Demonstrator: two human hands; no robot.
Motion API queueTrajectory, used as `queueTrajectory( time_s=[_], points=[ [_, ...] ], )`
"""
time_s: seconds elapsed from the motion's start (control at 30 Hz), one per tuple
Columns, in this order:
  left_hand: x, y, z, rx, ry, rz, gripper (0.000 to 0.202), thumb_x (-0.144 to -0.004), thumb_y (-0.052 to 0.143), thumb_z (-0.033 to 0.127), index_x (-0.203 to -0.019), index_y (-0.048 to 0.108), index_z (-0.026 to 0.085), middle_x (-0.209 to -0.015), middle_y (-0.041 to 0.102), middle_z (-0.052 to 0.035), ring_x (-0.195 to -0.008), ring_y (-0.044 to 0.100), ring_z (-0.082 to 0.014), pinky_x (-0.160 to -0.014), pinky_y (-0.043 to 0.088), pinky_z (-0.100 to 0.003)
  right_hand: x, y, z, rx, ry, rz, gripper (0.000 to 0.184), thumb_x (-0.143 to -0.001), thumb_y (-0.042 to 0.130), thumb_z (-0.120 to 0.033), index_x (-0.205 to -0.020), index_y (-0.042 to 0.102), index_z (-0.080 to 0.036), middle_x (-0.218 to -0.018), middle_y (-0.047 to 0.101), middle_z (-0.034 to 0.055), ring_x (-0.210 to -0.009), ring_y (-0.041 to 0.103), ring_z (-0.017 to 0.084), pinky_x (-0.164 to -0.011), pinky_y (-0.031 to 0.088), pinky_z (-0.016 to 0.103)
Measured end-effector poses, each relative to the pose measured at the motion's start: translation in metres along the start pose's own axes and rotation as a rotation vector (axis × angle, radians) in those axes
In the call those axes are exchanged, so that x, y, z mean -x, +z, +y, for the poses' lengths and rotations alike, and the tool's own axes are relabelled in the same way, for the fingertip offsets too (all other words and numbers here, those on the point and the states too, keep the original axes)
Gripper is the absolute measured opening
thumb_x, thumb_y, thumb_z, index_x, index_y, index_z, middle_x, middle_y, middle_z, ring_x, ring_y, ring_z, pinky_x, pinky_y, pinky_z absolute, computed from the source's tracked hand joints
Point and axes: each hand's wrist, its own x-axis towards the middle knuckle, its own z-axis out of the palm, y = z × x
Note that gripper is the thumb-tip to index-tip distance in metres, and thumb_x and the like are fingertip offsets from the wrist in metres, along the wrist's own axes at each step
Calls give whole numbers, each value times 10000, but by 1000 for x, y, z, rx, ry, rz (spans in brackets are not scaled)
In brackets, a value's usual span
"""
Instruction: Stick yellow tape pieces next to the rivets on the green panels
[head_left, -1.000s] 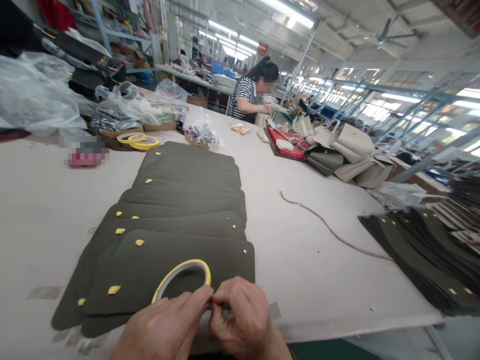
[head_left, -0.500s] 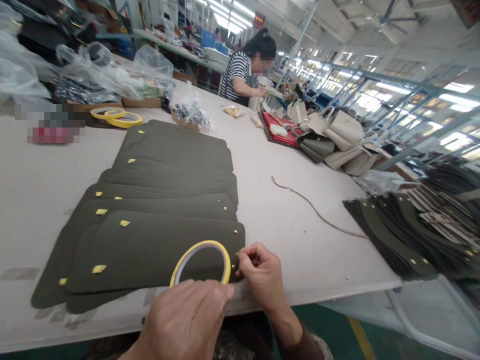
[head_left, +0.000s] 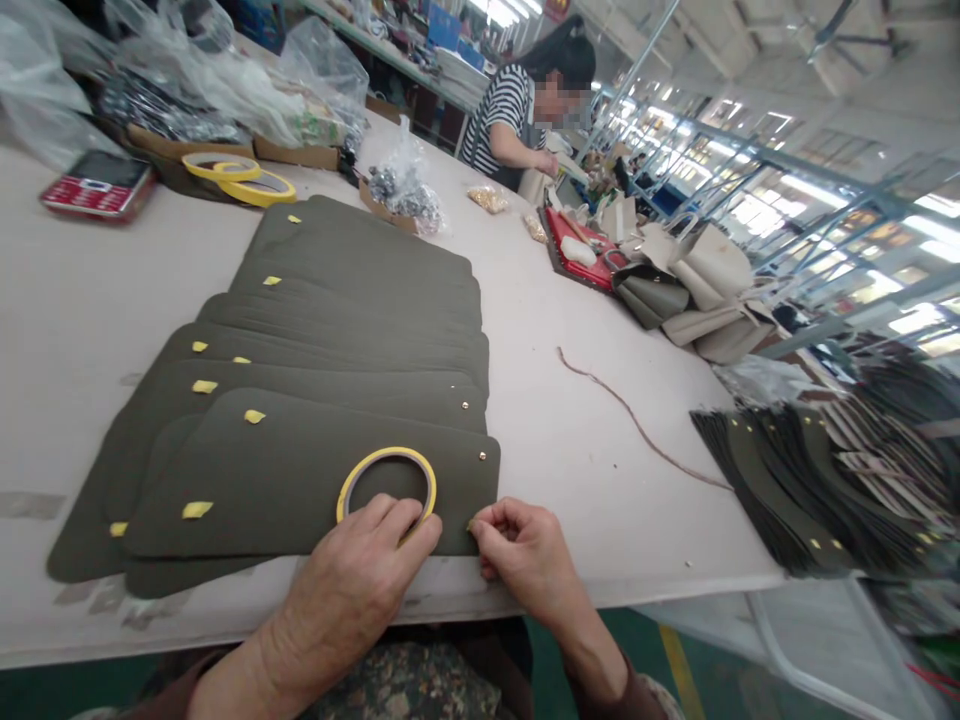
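Note:
My left hand [head_left: 367, 560] grips a roll of yellow tape [head_left: 386, 455], held tilted over the front dark green panel [head_left: 300, 490]. At that panel's lower right corner, the thumb and forefinger of my right hand [head_left: 525, 545] are pinched together. A small yellowish bit, apparently tape, shows at the fingertips, mostly hidden. One metal stud [head_left: 482, 456] sits near the panel's upper right corner. Pieces of yellow tape [head_left: 197, 510] are stuck at its left end. Behind it, similar panels [head_left: 360, 260] lie overlapped in a fanned row, some with tape pieces too.
Two more tape rolls [head_left: 255, 188] and a red phone [head_left: 99, 187] lie at the back left, near plastic bags [head_left: 217, 75]. A brown cord [head_left: 637, 420] crosses the table. Stacked dark panels [head_left: 772, 480] stand right. A co-worker [head_left: 517, 115] in stripes works beyond bag pieces [head_left: 697, 270].
My left hand has shifted left with the tape roll, away from my right hand. My right hand keeps its pinch at the panel corner. The camera view has tilted slightly downward.

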Motion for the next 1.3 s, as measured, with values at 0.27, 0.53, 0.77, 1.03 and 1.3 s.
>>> queueTrajectory(
  time_s=[0.27,0.53,0.77,1.03,1.3],
  points=[
    [1,1,0,12,-24,-52,231,-883,453,59,-966,607,209,-842,599,-27,-778,507,-216,-672,413,-338,5,0,-9,377,-283,79,112,-846,577,-183,-790,674,-182,-625,657,12,-573,604,147,-544,429,235],
    [3,2,0,49,-38,-34,210,-876,490,73,-1000,606,197,-884,621,-34,-804,529,-220,-690,432,-347,19,-5,12,282,-363,163,159,-924,558,-275,-830,654,-190,-680,657,7,-572,616,137,-552,452,228],
    [2,1,-1,66,-15,39,259,-934,380,97,-998,614,186,-870,654,-46,-783,570,-214,-667,458,-339,19,14,13,494,-462,280,169,-925,552,-216,-829,685,-180,-745,685,40,-655,641,168,-617,444,254],
    [0,-8,-10,220,56,251,290,-964,388,113,-1172,588,146,-941,728,-47,-790,664,-141,-737,535,-251,4,0,1,435,-432,104,138,-856,623,-148,-748,704,-179,-684,672,13,-602,607,133,-576,419,225],
    [1,-16,-10,246,-39,275,406,-982,465,247,-1365,443,112,-1072,754,-100,-772,725,-131,-716,574,-206,13,7,-30,221,-864,83,215,-860,613,-99,-1056,673,-162,-938,712,68,-806,641,156,-730,513,248]
  ],
)
